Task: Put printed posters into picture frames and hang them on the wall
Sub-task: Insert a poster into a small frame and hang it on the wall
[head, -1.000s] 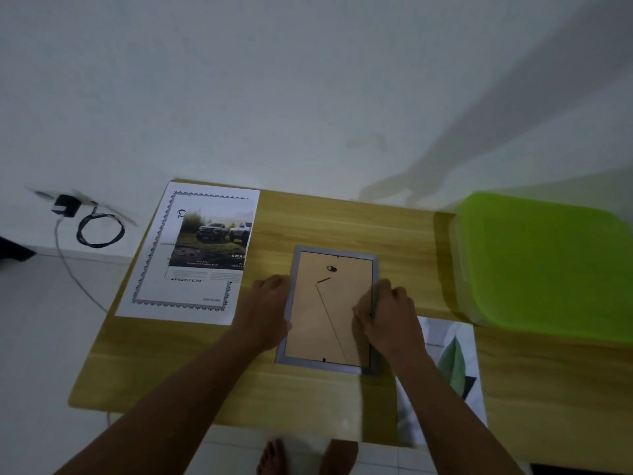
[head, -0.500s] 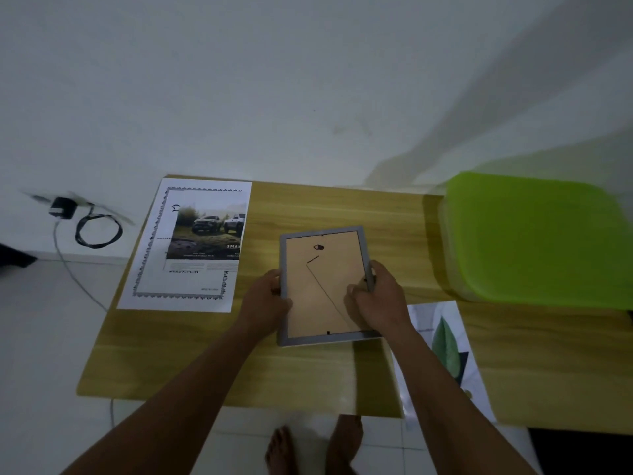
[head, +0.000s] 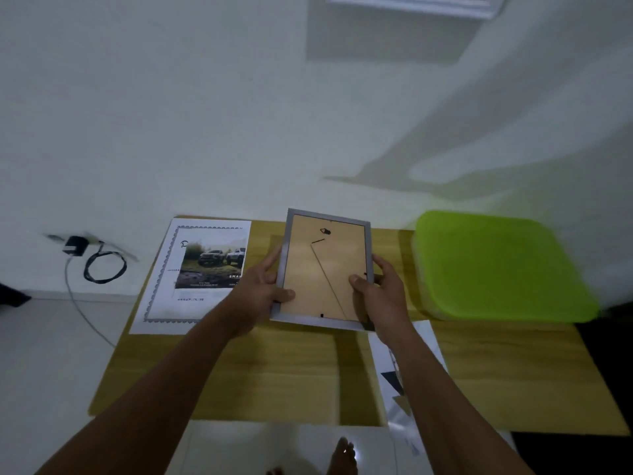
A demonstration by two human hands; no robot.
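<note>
Above the wooden surface (head: 274, 371), picture frame (head: 322, 269) held backing-side out. Left hand (head: 260, 289) grasps its 9 o'clock edge, right hand (head: 380, 293) its 3 o'clock edge. Car poster (head: 205, 269) lies at 9 o'clock.

grey picture frame (head: 325, 269) — brown back facing up — tilted above the table.

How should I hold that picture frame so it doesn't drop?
Take the picture frame by its two long grey edges, one hand from each side, as the left hand and right hand do: thumbs on the brown backing, fingers round the rim. It is flat and thin, so opposite edges probably steady it best.
</note>
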